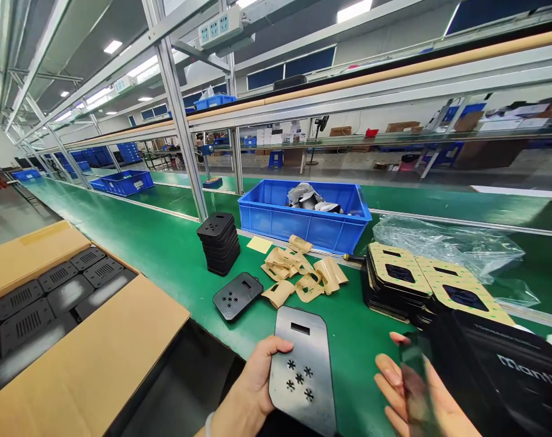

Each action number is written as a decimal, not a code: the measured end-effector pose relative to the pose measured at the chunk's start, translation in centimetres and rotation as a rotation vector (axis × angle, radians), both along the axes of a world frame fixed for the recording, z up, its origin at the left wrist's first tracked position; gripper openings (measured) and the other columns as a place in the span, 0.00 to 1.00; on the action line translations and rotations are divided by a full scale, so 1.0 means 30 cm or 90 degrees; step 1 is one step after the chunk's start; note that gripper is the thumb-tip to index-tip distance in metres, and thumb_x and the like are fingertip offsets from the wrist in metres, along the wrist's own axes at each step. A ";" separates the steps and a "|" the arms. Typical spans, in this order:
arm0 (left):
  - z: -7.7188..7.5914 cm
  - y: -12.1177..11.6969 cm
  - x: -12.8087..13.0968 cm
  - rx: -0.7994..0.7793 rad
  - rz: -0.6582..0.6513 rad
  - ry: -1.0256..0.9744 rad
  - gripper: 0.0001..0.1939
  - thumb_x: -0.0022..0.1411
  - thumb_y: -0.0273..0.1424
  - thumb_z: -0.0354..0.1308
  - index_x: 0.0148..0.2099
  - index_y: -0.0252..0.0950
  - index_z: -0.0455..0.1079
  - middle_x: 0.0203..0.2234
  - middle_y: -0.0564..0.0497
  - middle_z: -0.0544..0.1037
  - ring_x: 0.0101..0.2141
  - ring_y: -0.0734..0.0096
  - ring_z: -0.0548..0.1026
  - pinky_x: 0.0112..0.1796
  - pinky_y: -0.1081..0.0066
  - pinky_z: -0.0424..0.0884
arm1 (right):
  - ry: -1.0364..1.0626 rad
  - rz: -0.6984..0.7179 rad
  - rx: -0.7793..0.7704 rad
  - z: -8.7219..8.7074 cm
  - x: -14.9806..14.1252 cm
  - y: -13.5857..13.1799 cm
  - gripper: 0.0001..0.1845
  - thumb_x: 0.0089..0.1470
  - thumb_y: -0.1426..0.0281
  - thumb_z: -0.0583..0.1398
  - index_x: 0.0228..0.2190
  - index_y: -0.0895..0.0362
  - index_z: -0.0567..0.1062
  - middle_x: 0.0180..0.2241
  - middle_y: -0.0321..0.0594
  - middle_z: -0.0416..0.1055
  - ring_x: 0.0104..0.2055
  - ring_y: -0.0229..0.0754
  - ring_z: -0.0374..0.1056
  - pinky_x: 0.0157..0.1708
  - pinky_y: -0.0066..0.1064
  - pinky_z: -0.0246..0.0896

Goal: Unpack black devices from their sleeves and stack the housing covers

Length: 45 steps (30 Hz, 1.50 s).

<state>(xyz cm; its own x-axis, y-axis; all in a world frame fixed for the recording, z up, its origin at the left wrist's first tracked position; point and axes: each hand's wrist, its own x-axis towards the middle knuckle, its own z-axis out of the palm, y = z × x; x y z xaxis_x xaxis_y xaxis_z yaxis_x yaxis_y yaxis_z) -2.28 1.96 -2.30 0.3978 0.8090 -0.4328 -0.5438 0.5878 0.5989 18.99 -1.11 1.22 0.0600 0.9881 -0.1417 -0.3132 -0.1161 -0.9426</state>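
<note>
My left hand (258,376) grips a flat black plastic cover (303,364) by its left edge, thumb on top. The cover has a slot near its far end and several flower-shaped holes. My right hand (398,388) pinches a thin, dark, glossy sheet (417,382), seen nearly edge-on and blurred. Beside that hand lies a black item with white lettering (498,370), cut off by the frame edge. Another black cover (237,297) lies on the green bench beyond my left hand, near a stack of similar covers (219,246).
Peeled tan backing papers (298,270) litter the bench (349,346). Stacked tan-backed panels (398,273) and clear plastic film (449,243) lie at the right. Behind stands a blue bin (298,221). At left, an open carton (98,340) holds black covers. A metal post (180,121) rises behind the stack.
</note>
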 end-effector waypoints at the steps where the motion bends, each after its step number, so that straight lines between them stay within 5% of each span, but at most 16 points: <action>1: -0.002 -0.008 0.009 -0.035 -0.017 -0.025 0.20 0.50 0.41 0.61 0.39 0.28 0.75 0.29 0.43 0.81 0.31 0.62 0.78 0.39 0.64 0.71 | 0.005 -0.028 -0.054 0.014 -0.015 -0.004 0.27 0.51 0.52 0.65 0.52 0.38 0.69 0.23 0.32 0.61 0.14 0.32 0.50 0.08 0.21 0.50; 5: 0.023 -0.033 0.045 -0.106 -0.067 -0.140 0.32 0.62 0.50 0.50 0.47 0.24 0.75 0.33 0.40 0.83 0.36 0.60 0.79 0.46 0.64 0.68 | -0.002 -0.068 -0.122 0.042 -0.079 -0.004 0.35 0.40 0.52 0.71 0.50 0.44 0.72 0.26 0.30 0.63 0.15 0.27 0.48 0.11 0.20 0.52; 10: 0.041 -0.048 0.074 -0.027 -0.112 -0.307 0.45 0.66 0.57 0.32 0.60 0.22 0.66 0.43 0.38 0.81 0.44 0.60 0.78 0.51 0.64 0.64 | -0.044 -0.050 -0.055 0.036 -0.129 0.010 0.31 0.45 0.51 0.69 0.49 0.48 0.73 0.30 0.29 0.59 0.16 0.23 0.46 0.11 0.16 0.49; 16: 0.012 -0.049 0.077 -0.069 -0.096 -0.299 0.44 0.67 0.57 0.32 0.57 0.24 0.69 0.40 0.40 0.83 0.39 0.64 0.79 0.48 0.66 0.65 | -0.074 0.004 -0.034 0.000 -0.127 0.016 0.30 0.48 0.51 0.67 0.51 0.47 0.71 0.28 0.28 0.58 0.15 0.25 0.48 0.10 0.18 0.51; 24: 0.034 -0.058 0.077 -0.041 -0.097 -0.254 0.47 0.66 0.57 0.28 0.60 0.23 0.67 0.43 0.38 0.81 0.42 0.60 0.79 0.51 0.64 0.63 | -0.117 0.043 0.002 -0.013 -0.130 0.007 0.37 0.47 0.56 0.70 0.56 0.46 0.65 0.30 0.31 0.62 0.19 0.30 0.57 0.10 0.17 0.52; 38: 0.036 -0.079 0.079 0.037 -0.104 -0.247 0.46 0.66 0.57 0.29 0.62 0.23 0.64 0.45 0.36 0.80 0.53 0.51 0.73 0.59 0.57 0.54 | -0.129 0.036 0.025 -0.051 -0.125 0.003 0.36 0.46 0.59 0.70 0.56 0.46 0.68 0.28 0.30 0.60 0.17 0.27 0.50 0.10 0.17 0.48; 45: 0.051 -0.089 0.085 0.074 -0.092 -0.226 0.43 0.67 0.56 0.34 0.61 0.24 0.65 0.49 0.34 0.78 0.54 0.48 0.72 0.59 0.53 0.56 | -0.057 0.048 -0.002 -0.049 -0.118 -0.012 0.37 0.45 0.60 0.71 0.57 0.48 0.68 0.32 0.36 0.65 0.30 0.39 0.67 0.31 0.28 0.71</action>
